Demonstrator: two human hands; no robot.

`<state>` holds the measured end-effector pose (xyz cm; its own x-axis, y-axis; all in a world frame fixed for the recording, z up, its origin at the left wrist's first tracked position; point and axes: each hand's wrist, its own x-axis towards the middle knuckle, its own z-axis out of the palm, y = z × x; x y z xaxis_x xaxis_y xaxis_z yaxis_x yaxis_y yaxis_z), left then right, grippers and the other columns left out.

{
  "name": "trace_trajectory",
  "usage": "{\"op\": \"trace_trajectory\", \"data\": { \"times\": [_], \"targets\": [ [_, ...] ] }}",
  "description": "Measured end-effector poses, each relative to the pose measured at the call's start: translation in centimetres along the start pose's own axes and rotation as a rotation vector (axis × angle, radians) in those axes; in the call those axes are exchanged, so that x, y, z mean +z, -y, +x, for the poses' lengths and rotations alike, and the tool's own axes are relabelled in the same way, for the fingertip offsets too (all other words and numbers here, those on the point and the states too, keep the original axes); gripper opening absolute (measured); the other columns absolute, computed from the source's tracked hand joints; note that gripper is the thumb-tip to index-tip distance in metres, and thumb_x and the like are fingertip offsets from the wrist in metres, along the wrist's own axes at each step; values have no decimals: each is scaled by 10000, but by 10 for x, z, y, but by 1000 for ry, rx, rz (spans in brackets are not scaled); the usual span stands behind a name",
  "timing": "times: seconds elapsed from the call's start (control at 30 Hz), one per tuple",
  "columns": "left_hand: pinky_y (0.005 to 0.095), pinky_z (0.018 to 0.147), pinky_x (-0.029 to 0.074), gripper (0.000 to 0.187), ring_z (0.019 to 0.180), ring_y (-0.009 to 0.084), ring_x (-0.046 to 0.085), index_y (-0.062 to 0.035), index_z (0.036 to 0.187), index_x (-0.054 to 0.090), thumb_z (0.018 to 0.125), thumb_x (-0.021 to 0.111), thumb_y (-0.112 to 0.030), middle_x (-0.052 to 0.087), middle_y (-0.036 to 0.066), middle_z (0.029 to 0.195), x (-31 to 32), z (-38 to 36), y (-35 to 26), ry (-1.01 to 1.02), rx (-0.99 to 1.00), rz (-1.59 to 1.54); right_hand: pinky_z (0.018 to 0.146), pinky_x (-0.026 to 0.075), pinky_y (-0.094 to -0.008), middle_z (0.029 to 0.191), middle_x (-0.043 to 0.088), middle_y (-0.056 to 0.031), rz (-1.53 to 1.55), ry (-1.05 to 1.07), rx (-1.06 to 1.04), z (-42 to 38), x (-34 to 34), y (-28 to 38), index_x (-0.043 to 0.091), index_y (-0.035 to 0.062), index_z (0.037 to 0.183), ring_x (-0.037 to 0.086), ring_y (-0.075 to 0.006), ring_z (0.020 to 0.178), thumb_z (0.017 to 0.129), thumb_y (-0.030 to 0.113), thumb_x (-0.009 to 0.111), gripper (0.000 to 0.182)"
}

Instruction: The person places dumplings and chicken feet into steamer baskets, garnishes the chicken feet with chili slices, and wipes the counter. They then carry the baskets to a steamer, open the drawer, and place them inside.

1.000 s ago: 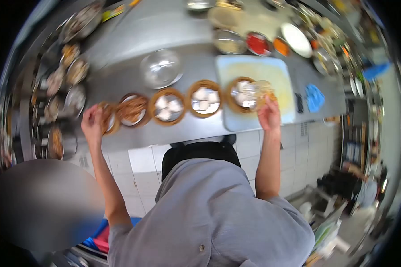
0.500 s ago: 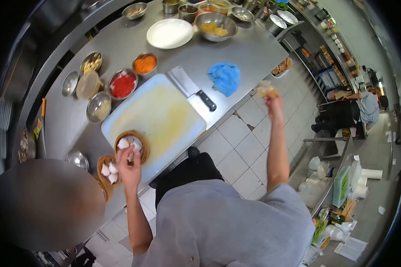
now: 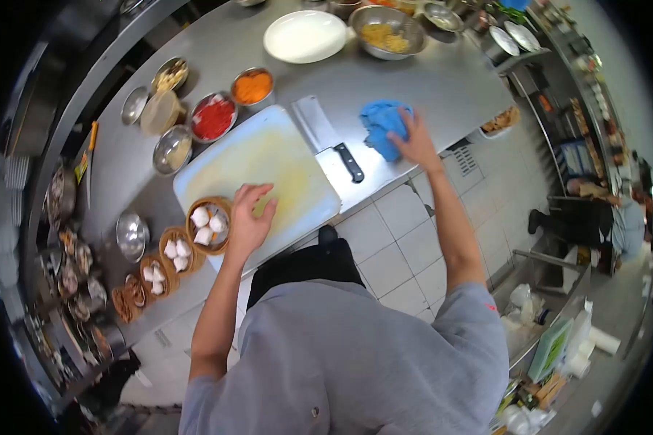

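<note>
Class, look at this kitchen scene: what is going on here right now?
A person in a grey top stands at a steel counter. Their right hand rests on a blue cloth beside a cleaver. Their left hand lies open on the white cutting board, next to a bamboo steamer basket of white dumplings. More baskets line the counter's edge.

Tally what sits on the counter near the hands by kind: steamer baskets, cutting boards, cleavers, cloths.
Steamer baskets: 4 in a row
Cutting board: 1, under the left hand
Cleaver: 1
Blue cloth: 1, under the right hand
Total: 7
</note>
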<state>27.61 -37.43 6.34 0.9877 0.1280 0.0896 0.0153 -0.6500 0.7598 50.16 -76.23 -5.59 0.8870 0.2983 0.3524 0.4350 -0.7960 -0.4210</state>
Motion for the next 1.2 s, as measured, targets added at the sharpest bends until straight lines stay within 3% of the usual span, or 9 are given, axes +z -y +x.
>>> {"op": "trace_trajectory", "data": {
  "times": [0.1, 0.3, 0.37, 0.57, 0.73, 0.87, 1.03, 1.13, 1.2],
  "targets": [
    [340, 784, 512, 304, 966, 222, 606, -93, 1190, 699, 889, 726, -124, 649, 105, 1083, 9, 19, -3, 37, -134, -132, 989, 496, -439, 1399, 541, -229, 3, 130, 269, -15, 32, 32, 568, 53, 1329, 595, -345, 1203, 914, 231, 688, 467],
    [345, 960, 501, 394, 1138, 200, 580, -104, 1325, 630, 954, 697, -221, 634, 83, 1238, 73, 55, -4, 34, -292, -393, 1006, 484, -343, 1379, 559, -114, 1370, -49, 637, -37, 2, 111, 536, 3, 1363, 572, -195, 1220, 968, 87, 583, 406],
    [393, 963, 496, 379, 1136, 271, 597, -93, 1313, 617, 962, 667, -227, 632, 117, 1251, 129, 54, 3, -41, -55, -345, 1054, 449, -326, 1410, 545, -91, 1832, -70, 604, -60, 8, 155, 478, -11, 1434, 552, -192, 1251, 979, 63, 567, 469],
    [452, 879, 525, 319, 1035, 389, 634, -141, 1196, 656, 877, 636, -131, 660, 170, 1152, 159, 22, -39, -5, 86, -286, 940, 524, -327, 1269, 636, -95, 1378, -65, 758, -82, 1, 211, 523, 14, 1375, 630, -197, 1126, 1032, 80, 543, 350],
    [484, 735, 553, 256, 837, 410, 674, -141, 1098, 676, 850, 621, -118, 705, 172, 923, 138, 20, -62, -263, 258, -334, 848, 526, -305, 1074, 679, -72, 1044, -198, 550, -81, 4, 188, 622, -9, 1200, 625, -148, 958, 999, 59, 604, 213],
    [518, 600, 529, 112, 636, 431, 652, -56, 939, 602, 863, 634, -131, 666, 180, 691, 119, 4, -73, -79, 87, -201, 848, 503, -335, 1013, 675, -97, 610, -453, 370, -54, -13, 171, 628, -26, 1110, 611, -183, 919, 967, 87, 642, 183],
    [477, 618, 538, 76, 651, 399, 655, -39, 903, 600, 907, 638, -105, 674, 162, 732, 79, -61, -27, -61, 100, -237, 927, 486, -361, 1107, 654, -129, 598, -605, 268, -6, -27, 115, 598, -29, 1137, 604, -217, 985, 931, 93, 670, 251],
    [428, 716, 552, 63, 799, 366, 682, -19, 934, 647, 927, 646, -82, 699, 155, 870, 25, -107, 18, -79, 8, -266, 980, 471, -378, 1183, 637, -139, 830, -483, 281, 15, -22, 76, 589, -37, 1214, 602, -228, 1037, 908, 108, 706, 359],
    [413, 745, 553, 76, 853, 348, 690, -6, 994, 670, 945, 645, -58, 699, 165, 940, -3, -144, 50, -224, -70, -231, 992, 471, -385, 1220, 626, -160, 597, -162, 332, 24, 6, 36, 579, -29, 1269, 607, -246, 1066, 891, 110, 724, 428]
  ]
}}
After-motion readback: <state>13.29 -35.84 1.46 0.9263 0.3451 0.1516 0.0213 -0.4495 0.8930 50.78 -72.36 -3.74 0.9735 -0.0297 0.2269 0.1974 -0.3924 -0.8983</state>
